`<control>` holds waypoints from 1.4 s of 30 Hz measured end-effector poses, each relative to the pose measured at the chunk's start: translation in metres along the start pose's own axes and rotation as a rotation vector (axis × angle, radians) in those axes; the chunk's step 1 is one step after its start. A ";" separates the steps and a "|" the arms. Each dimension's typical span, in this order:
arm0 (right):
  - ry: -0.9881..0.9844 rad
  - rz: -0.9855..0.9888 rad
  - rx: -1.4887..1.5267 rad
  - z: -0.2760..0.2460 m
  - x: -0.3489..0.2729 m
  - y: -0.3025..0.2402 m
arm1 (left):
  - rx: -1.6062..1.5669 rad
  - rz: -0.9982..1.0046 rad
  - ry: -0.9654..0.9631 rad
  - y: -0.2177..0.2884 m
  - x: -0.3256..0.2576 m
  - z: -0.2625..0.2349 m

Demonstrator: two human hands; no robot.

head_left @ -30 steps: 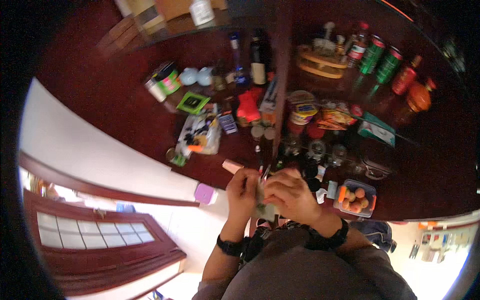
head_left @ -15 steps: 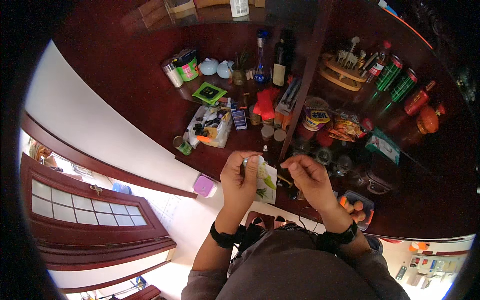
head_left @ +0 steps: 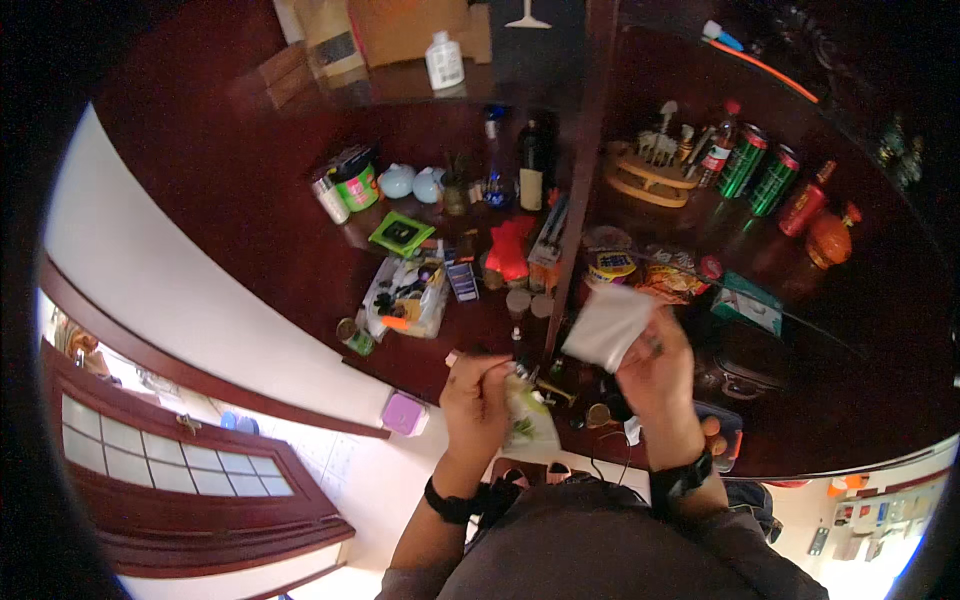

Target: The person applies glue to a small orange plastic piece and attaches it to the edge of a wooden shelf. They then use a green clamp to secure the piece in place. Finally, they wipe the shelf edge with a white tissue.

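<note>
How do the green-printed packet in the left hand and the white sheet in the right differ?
Look: the green-printed packet is pale with green printing; the white sheet looks plain, though blurred.
Position: the packet sits lower in the picture, right of the left hand; the sheet is higher, up and left of the right hand.
Shared: both are pale, and each is held in one hand.

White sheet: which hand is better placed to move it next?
Probably the right hand: it holds the white sheet, apart from the left hand, which holds the green-and-white packet.
</note>
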State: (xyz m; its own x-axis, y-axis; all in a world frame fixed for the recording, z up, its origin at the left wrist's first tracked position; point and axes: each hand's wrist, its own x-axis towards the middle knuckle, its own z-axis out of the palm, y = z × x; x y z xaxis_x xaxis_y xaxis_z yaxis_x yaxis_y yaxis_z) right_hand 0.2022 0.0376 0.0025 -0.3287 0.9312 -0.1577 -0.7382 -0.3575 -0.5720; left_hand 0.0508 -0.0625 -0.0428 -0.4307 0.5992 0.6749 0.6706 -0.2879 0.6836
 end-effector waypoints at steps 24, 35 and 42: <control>-0.547 -0.137 -0.872 -0.013 -0.003 -0.016 | -0.644 -0.340 -0.600 0.021 0.013 0.014; -0.386 -1.850 -1.388 0.186 0.021 -0.197 | -0.647 -0.621 -0.339 -0.039 -0.015 -0.032; -0.179 -2.307 -1.565 0.311 0.047 -0.265 | -0.486 -0.656 -0.177 -0.055 -0.063 -0.052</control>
State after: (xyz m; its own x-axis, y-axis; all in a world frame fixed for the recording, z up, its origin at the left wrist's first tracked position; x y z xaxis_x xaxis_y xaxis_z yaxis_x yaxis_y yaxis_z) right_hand 0.1997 0.1540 0.3970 -0.2759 -0.2983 0.9137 0.6247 0.6668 0.4063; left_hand 0.0100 -0.1231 -0.1087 -0.5143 0.8545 0.0725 -0.0357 -0.1058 0.9937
